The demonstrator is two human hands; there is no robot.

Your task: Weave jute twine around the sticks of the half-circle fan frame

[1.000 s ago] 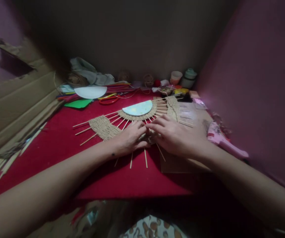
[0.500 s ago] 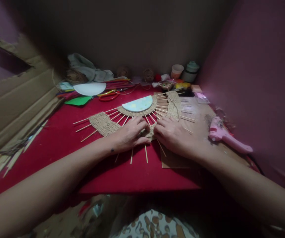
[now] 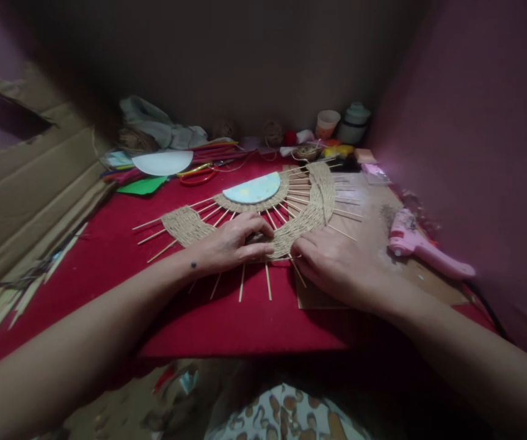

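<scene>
A half-round frame of thin wooden sticks lies on the red cloth, fanning out from a pale blue half-disc (image 3: 251,188) edged with twine. A wide band of woven twine (image 3: 306,225) arcs through the sticks. My left hand (image 3: 233,239) is closed on the band near its lower middle, thumb at the lower edge and fingers over the top. Just right of it, my right hand (image 3: 330,256) is pinched at the band's lower edge. A thin strand of twine (image 3: 282,260) runs along that edge to its fingertips, which are partly hidden.
A pink glue gun (image 3: 428,247) lies right on a brown board (image 3: 373,226). Behind are scissors (image 3: 198,177), a white half-disc (image 3: 162,162), green paper (image 3: 141,185), twine balls (image 3: 273,132), a cup (image 3: 327,124) and a jar (image 3: 353,123). Cardboard (image 3: 29,177) stands left.
My right hand has slid down and right from the top of the band to its lower edge, uncovering more weave. My left hand has shifted slightly left, still on the band.
</scene>
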